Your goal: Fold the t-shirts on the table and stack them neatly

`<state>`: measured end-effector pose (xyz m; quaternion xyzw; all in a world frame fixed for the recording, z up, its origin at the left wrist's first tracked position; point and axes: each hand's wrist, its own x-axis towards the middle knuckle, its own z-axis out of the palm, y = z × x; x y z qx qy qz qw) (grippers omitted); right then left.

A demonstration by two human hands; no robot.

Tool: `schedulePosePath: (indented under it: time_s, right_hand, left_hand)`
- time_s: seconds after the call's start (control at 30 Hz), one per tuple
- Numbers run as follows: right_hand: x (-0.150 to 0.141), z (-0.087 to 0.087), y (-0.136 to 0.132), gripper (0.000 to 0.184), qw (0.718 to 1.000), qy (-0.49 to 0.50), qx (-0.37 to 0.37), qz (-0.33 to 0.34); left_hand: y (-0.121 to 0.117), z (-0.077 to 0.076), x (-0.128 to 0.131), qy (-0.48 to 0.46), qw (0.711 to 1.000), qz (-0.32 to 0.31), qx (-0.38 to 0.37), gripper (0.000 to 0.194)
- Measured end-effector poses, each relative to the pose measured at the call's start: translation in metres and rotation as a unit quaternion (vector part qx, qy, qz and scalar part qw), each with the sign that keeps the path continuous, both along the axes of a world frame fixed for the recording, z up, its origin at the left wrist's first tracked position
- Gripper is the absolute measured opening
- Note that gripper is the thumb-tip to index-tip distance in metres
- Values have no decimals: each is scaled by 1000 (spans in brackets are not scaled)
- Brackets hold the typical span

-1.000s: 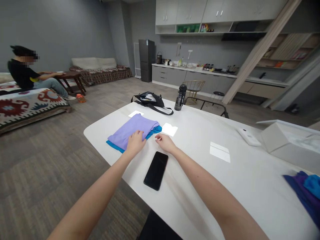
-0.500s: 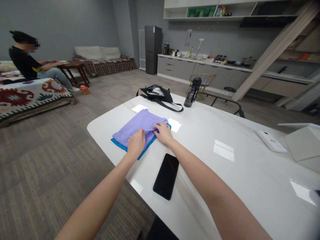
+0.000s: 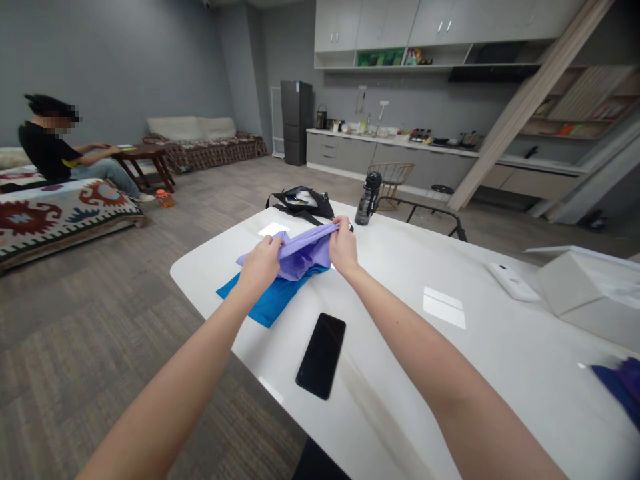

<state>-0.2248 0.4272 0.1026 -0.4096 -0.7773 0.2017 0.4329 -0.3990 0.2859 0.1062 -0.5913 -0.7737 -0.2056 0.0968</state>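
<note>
A lilac cloth (image 3: 305, 250), thin and folded, is stretched between my two hands and lifted partly off the table. My left hand (image 3: 262, 265) pinches its left end; my right hand (image 3: 344, 248) grips its right end. Underneath, a blue cloth (image 3: 273, 301) lies flat on the white table (image 3: 395, 347), its near part uncovered. Whether either cloth is a garment I cannot tell. Close to my right forearm a black smartphone (image 3: 321, 357) rests face up.
Beyond the cloths are an open black waist bag (image 3: 303, 200) and a dark water bottle (image 3: 369, 199). A white box (image 3: 580, 287), a white device (image 3: 511, 281) and dark blue fabric (image 3: 620, 387) are at the right. A person (image 3: 55, 150) sits far left by a wooden stool (image 3: 145, 155).
Both hands have raised the lilac cloth's near edge up and away, baring more of the blue cloth. The view has tilted up slightly, and dark blue fabric now shows at the right edge.
</note>
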Motion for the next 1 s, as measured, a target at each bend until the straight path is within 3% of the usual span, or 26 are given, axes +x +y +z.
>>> schedulePosePath:
  time_s: [0.2, 0.33, 0.43, 0.53, 0.67, 0.73, 0.8, 0.9, 1.0]
  right_hand:
    - [107, 77, -15, 27, 991, 20, 129, -38]
    - [184, 120, -23, 25, 973, 44, 191, -124]
    - [249, 143, -24, 22, 953, 82, 198, -215]
    - [321, 151, -33, 16, 934, 104, 193, -284]
    - [403, 137, -73, 13, 945, 91, 92, -299]
    - [428, 120, -102, 13, 957, 104, -33, -268]
    - [439, 97, -132, 15, 943, 157, -203, -214]
    - [440, 51, -171, 17, 878, 221, -397, -152]
    - [433, -3, -198, 15, 833, 215, -501, -92]
  left_hand:
    - [15, 57, 17, 37, 994, 77, 63, 36]
    - [31, 94, 39, 21, 992, 82, 99, 37]
    - [42, 121, 61, 10, 990, 88, 114, 39]
    - [56, 145, 89, 4, 988, 73, 137, 40]
    - [82, 168, 139, 14, 984, 24, 176, 40]
    - [100, 174, 172, 12, 980, -11, 197, 40]
    - [121, 173, 211, 4, 977, -58, 207, 40]
    - [148, 152, 284, -9, 969, -160, 187, 39]
    - [157, 101, 365, -22, 955, -274, 115, 37]
